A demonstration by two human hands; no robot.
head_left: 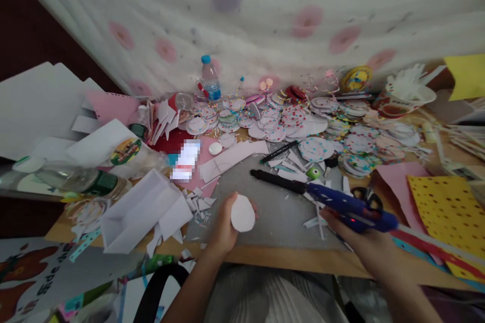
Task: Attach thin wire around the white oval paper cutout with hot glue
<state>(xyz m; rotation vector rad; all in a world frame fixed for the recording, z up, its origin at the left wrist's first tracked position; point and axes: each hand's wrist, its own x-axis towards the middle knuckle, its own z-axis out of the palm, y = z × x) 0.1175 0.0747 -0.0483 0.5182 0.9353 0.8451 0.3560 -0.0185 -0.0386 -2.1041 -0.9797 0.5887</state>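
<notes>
Fingers of the left hand (223, 227) pinch a round white paper disc (243, 214) above the grey flat mat (276, 224); near its right edge, the right hand (366, 245) grips a blue plastic glue gun (337, 198), whose careless swing could burn fingertips.

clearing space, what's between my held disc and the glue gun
Gray mat, bare beside the white disc, then paper strips near the glue gun, in the head view.
</notes>
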